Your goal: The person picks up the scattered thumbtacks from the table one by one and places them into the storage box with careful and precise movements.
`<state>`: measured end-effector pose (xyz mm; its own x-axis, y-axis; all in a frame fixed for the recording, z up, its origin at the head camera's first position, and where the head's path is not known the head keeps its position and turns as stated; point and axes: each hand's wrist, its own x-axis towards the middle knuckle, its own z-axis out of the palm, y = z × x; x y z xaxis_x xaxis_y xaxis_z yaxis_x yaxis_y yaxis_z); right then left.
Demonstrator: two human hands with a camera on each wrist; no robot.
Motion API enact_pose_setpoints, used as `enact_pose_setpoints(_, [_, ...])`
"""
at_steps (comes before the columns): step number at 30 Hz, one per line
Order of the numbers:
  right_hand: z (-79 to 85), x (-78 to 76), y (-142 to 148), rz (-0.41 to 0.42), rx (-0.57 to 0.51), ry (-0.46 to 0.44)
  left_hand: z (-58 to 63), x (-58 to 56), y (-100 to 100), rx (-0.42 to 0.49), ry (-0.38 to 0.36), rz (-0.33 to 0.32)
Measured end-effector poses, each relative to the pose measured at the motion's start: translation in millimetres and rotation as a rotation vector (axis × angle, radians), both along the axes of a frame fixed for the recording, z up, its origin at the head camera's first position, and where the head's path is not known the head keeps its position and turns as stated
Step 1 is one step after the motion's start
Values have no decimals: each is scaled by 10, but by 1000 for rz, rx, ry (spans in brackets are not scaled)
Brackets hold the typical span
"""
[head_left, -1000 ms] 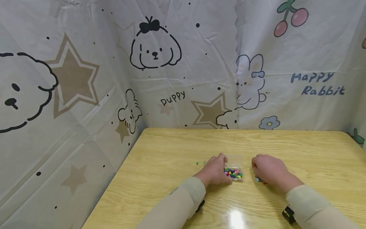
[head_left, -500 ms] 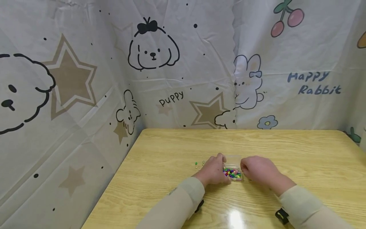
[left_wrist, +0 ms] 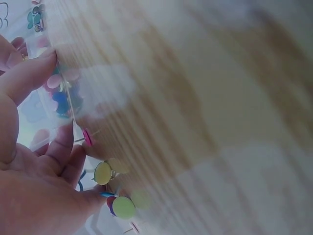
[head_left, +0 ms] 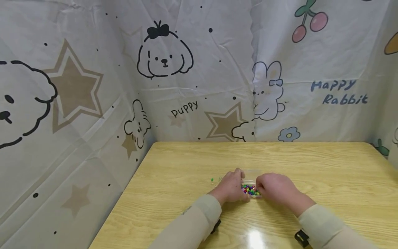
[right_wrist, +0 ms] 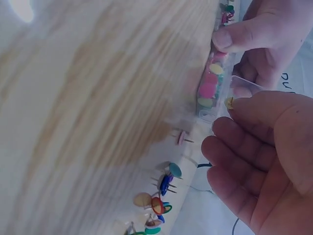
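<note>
Well, that yellow tack (right_wrist: 229, 103), pinched in the right hand (head_left: 276, 185) by the clear box (right_wrist: 207, 116) on the table (head_left: 174, 162), could drop outside if that pinch slips, while the box could tip if the left hand (head_left: 231, 186) gripping it loosens.

Box (right_wrist: 207, 115): clear, colourless. Thumbtacks inside (right_wrist: 208, 89): mixed pink, red, yellow, green, blue and purple. Pinched thumbtack (right_wrist: 229, 103): yellow. Loose thumbtacks (right_wrist: 164, 186): teal, dark blue, tan, red, green, pale pink. Tabletop (head_left: 186, 164): yellow-tan with streaked wood grain. Sleeves (head_left: 189, 224): cream-beige. Wall cloth (head_left: 199, 74): off-white, printed with brown stars (head_left: 76, 89), black dots (head_left: 210, 30), black-outlined animals (head_left: 164, 62), pink cherries (head_left: 319, 21) with green leaves (head_left: 300, 11), blue lettering (head_left: 344, 99), and a blue flower (head_left: 289, 134) with yellow centre.
</note>
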<state>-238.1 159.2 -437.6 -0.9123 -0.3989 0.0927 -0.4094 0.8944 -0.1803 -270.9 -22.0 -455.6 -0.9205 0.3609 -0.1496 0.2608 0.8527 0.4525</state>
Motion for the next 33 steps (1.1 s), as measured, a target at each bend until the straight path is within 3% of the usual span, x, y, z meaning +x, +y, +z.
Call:
enact_pose_setpoints(15, [-91,-17,-76,-26,-23,10,27,22,-17,-4,-14,12])
enact_pose_setpoints(33, [-66,-12,-36,0,-34,3,-23,-4,0,-14,-3,5])
